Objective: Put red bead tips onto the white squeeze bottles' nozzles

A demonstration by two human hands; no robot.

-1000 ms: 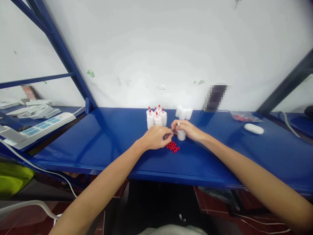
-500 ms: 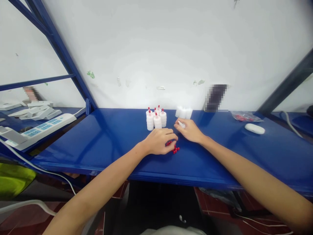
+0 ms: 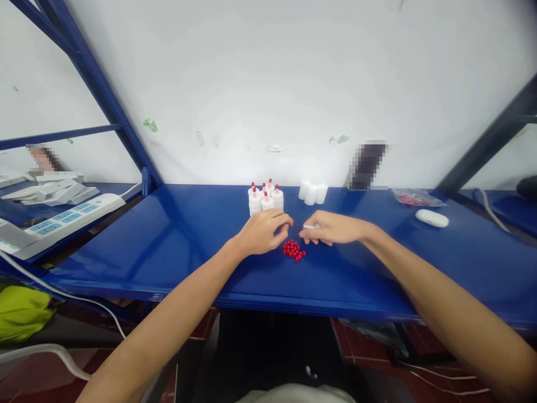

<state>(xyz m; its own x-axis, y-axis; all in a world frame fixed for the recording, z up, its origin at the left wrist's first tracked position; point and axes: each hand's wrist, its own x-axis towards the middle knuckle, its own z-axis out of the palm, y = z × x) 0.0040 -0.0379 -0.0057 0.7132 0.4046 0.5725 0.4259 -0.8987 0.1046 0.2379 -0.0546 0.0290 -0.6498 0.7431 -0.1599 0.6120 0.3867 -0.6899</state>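
Observation:
My left hand [image 3: 268, 230] is closed in a pinch, just above and left of a loose pile of small red caps [image 3: 293, 251]. Whatever its fingertips hold is too small or hidden to make out. To the right of it, my right hand [image 3: 329, 228] is wrapped around a narrow white plastic piece [image 3: 311, 226] that points left toward my left hand; most of the piece is hidden. Behind my left hand stands a cluster of several white bottles [image 3: 277, 198] with red tips, their lower parts partly covered by the hand.
Several plain white bottles [image 3: 310, 195] stand near the wall. At the right lie a clear bag of red pieces [image 3: 417, 198] and a white oval case [image 3: 432, 218]. A blurred dark object [image 3: 368, 166] leans on the wall. A white power strip [image 3: 69, 221] is on the left.
My left hand has shifted slightly left and up, uncovering more of the red caps. My right hand has turned and come nearer, and its white piece now points left.

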